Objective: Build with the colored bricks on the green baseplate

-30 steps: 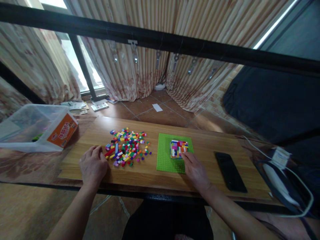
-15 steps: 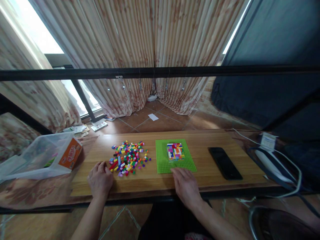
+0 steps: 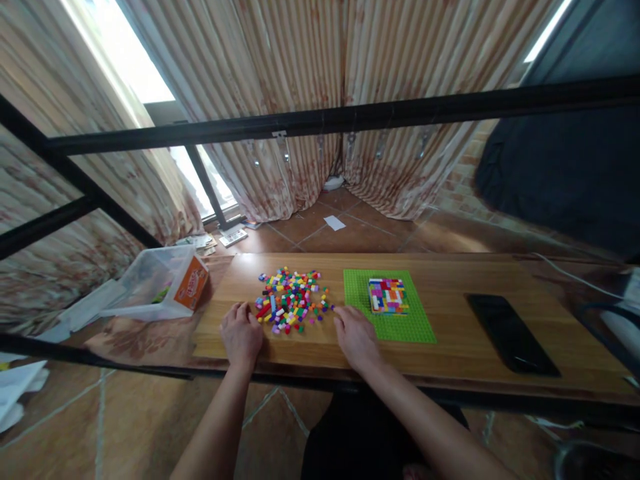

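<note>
My left hand (image 3: 242, 335) rests on the wooden board at the left edge of a loose pile of small coloured bricks (image 3: 293, 300). Its fingers are curled under, and whatever may be in them is hidden. My right hand (image 3: 357, 339) is between the pile and the green baseplate (image 3: 420, 327). Its thumb and forefinger look slightly apart near a few stray bricks at the pile's right side, with no brick visible between them. On the baseplate sits a low, square, many-coloured brick build (image 3: 389, 296), beyond and right of my right hand.
A black phone (image 3: 513, 333) lies on the board (image 3: 450, 267) to the right. A clear plastic box (image 3: 150, 283) with an orange label stands at the left. A black metal rail (image 3: 320, 123) crosses beyond the board. A cable (image 3: 575, 270) runs at the far right.
My right hand has moved left from the baseplate's front edge to the right side of the brick pile. My left hand stays beside the pile. The view has turned and tilted.
</note>
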Demonstrator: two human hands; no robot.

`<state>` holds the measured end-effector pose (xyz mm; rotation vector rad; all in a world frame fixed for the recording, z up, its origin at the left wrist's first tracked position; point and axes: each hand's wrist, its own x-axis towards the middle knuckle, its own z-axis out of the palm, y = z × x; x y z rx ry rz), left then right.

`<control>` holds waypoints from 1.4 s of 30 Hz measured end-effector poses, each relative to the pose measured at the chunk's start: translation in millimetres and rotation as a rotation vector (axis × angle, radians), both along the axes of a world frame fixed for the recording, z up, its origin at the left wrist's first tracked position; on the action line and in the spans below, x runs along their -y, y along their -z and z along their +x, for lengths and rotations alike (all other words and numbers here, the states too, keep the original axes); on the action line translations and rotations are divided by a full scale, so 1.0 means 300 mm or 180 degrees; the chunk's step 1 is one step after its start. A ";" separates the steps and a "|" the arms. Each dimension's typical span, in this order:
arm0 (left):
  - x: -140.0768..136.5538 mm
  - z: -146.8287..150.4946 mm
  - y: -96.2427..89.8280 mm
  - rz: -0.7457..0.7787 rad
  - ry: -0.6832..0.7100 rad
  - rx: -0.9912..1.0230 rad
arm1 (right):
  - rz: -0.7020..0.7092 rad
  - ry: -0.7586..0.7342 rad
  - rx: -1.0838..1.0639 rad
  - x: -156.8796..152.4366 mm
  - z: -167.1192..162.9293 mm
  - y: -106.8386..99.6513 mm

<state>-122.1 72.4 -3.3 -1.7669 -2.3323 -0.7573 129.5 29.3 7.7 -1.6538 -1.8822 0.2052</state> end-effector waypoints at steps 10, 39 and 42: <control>0.001 0.000 -0.002 -0.0051 -0.0004 -0.0114 | -0.0733 0.0017 0.0383 -0.101 -0.018 -0.015; -0.014 -0.009 -0.006 0.0008 0.0070 -0.0062 | -0.0438 0.1323 -0.0954 -0.045 0.475 -0.061; -0.012 -0.008 -0.007 -0.0005 0.0079 -0.0064 | -0.0491 0.1281 -0.1008 -0.058 0.478 -0.058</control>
